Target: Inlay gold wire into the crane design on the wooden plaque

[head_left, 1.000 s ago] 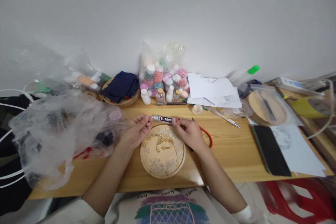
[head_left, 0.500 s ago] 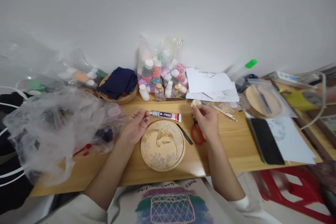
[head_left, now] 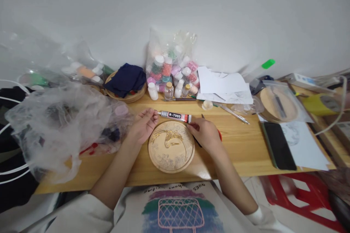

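My left hand [head_left: 144, 125] is closed, with thumb and forefinger pinched at the nozzle end of a B-7000 glue tube [head_left: 175, 116]. The tube lies just beyond a round wooden plaque [head_left: 177, 158], which bears a line drawing and a bird partly worked in gold. My right hand [head_left: 206, 134] is low by the plaque's right edge, fingertips together near the tube's flat end. They cover the upper part of slim black tweezers [head_left: 198, 143]; whether they grip them is hidden. Red-handled scissors [head_left: 220, 135] are mostly covered by this hand.
A small whitish round dish [head_left: 207, 105] sits behind my right hand. Bagged bead jars [head_left: 166, 69], small bottles [head_left: 168, 91] and white papers [head_left: 222, 83] stand along the wall. Crumpled plastic bags [head_left: 62, 123] spread at left; a phone [head_left: 279, 145] lies at right.
My right hand has left the small whitish dish and come down and left to the tube's end and the tweezers. My left hand stays at the nozzle. The view has shifted slightly.
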Available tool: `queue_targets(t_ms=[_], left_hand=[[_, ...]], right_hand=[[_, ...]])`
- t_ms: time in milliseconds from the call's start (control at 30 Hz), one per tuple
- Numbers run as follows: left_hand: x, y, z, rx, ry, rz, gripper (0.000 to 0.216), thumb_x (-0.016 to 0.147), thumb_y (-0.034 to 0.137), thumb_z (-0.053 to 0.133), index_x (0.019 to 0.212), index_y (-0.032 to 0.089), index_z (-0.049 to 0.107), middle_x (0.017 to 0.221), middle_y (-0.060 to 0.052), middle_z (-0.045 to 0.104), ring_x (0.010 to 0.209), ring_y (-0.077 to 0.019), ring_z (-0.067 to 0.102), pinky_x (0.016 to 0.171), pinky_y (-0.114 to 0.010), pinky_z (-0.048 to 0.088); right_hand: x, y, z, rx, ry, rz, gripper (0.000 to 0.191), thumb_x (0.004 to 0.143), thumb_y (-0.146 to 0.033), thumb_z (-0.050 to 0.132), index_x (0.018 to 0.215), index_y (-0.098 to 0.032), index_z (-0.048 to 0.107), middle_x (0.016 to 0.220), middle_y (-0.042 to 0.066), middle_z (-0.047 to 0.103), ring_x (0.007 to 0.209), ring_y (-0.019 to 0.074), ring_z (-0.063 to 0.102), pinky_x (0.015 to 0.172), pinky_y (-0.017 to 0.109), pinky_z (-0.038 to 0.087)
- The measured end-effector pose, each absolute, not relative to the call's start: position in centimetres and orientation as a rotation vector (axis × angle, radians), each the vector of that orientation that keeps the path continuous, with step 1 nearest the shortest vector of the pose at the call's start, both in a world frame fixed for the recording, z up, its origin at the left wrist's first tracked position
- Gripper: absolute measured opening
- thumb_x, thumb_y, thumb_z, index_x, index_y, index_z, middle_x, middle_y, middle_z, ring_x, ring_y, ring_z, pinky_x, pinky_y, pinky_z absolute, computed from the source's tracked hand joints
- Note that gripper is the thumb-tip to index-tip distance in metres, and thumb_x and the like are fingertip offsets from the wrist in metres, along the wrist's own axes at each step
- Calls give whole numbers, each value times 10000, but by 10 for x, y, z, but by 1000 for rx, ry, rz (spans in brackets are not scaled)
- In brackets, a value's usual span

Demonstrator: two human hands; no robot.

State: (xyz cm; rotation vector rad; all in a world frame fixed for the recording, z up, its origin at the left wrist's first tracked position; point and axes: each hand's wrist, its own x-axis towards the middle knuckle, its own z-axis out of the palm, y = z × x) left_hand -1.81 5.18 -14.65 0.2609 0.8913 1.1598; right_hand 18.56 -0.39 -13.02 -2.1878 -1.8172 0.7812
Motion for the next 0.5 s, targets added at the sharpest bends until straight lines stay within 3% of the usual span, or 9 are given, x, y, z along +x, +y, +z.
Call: queue_targets(t_ms=[200, 500], left_hand=[[-21, 54, -138, 230, 904, 1180, 257, 820, -7, 679, 598, 110, 624, 580, 18, 601, 511, -35, 541, 532, -118, 485], [-32, 51, -110, 160, 860, 1241, 365, 915, -14, 543, 579, 123, 588, 586, 18, 574, 503, -30, 505, 462, -92, 427]], right_hand=[[182, -1, -130, -2189, -1825, 768, 143, 871, -264, 616, 870, -189, 738, 884, 86, 766, 741, 192, 653, 619, 265, 363], [183, -2, -133, -2149, -1824, 738, 145, 853, -215, 594, 834, -189, 736, 853, 82, 766, 713, 184, 645, 614, 263, 362]])
